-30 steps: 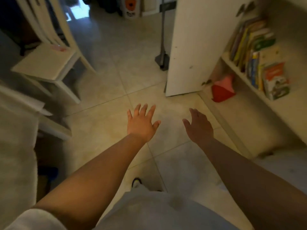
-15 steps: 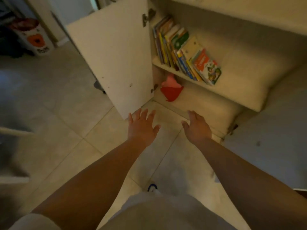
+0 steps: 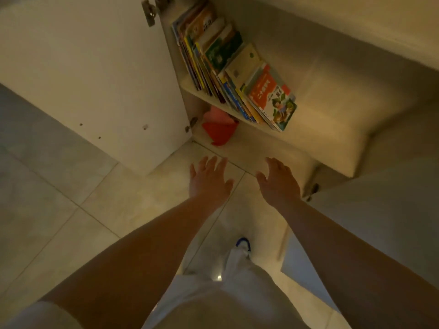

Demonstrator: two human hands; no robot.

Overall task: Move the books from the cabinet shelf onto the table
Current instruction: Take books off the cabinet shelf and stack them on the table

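Head cam looks down at a tiled floor (image 3: 71,222) w/ a pale cabinet (image 3: 356,55) ahead. Its left door (image 3: 95,67) hangs wide open; another door (image 3: 380,210) stands open at right. Shelf (image 3: 320,124) inside carries the books (image 3: 228,67), a row packed at its left end, leaning right, spines facing out. Rightmost book, red-and-green cover (image 3: 273,98), tilts most, front cover facing up. Rest of shelf to the right is bare board. Below shelf, on cabinet bottom, sits a red and pink object (image 3: 219,129), maybe folded fabric; too dim to tell. Both arms reach fwd over the floor. Left hand (image 3: 209,184) and right hand (image 3: 279,186) are just apart, palms down, fingers spread and straight, holding nothing, well short of the books. A shoe toe w/ blue trim (image 3: 243,243) shows below.
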